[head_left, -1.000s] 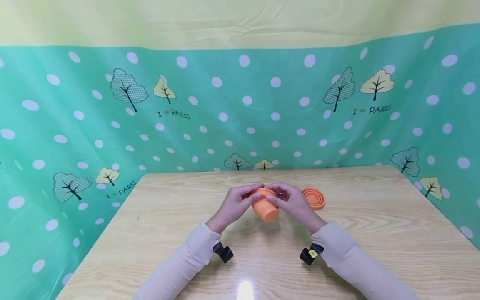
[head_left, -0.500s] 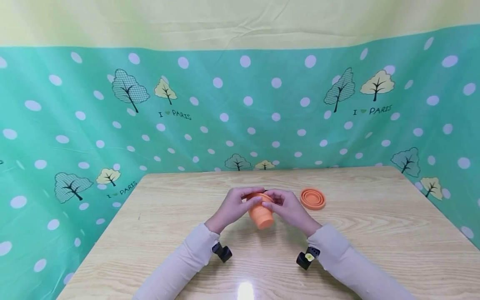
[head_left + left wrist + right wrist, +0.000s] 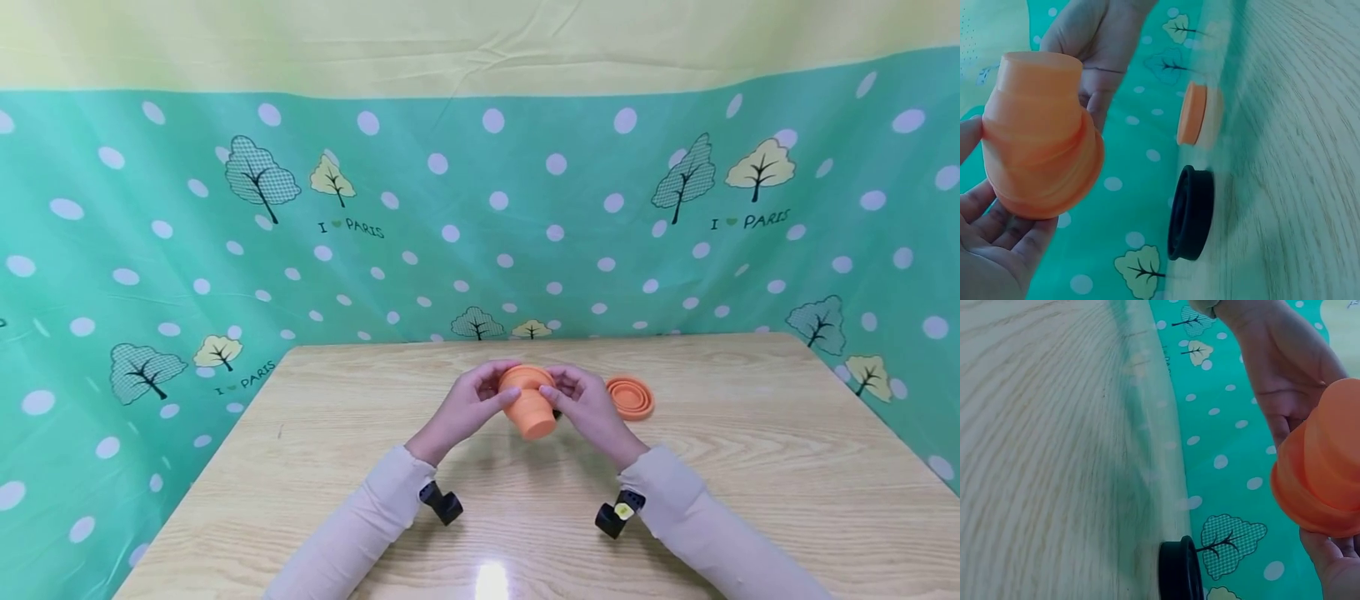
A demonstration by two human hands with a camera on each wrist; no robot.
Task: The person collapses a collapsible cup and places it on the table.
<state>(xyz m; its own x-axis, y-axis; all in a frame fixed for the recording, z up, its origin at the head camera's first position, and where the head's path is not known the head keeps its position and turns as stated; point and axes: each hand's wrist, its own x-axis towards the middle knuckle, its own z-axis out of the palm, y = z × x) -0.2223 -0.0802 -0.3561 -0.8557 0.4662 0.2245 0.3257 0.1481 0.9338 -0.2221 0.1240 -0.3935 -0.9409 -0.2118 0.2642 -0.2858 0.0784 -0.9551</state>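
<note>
Both hands hold an orange collapsible cup (image 3: 528, 404) above the table, tilted with its narrow base toward me and its wide rim away. My left hand (image 3: 476, 400) grips its left side, thumb on the wall and fingers at the rim. On the opposite side my right hand (image 3: 588, 408) pinches it the same way. In the left wrist view the stepped wall of the cup (image 3: 1038, 137) looks unevenly folded on one side. The inside of the cup is hidden.
An orange ringed disc (image 3: 630, 398) lies flat on the wooden table (image 3: 337, 433), right of the hands. A black round ringed piece (image 3: 1191, 212) rests on the table beyond the cup, mostly hidden in the head view. A patterned cloth (image 3: 420, 208) hangs behind.
Over the last half second both hands have lifted the cup slightly and shifted it a little right. The thumbs have moved farther apart on its wall, uncovering more of it.
</note>
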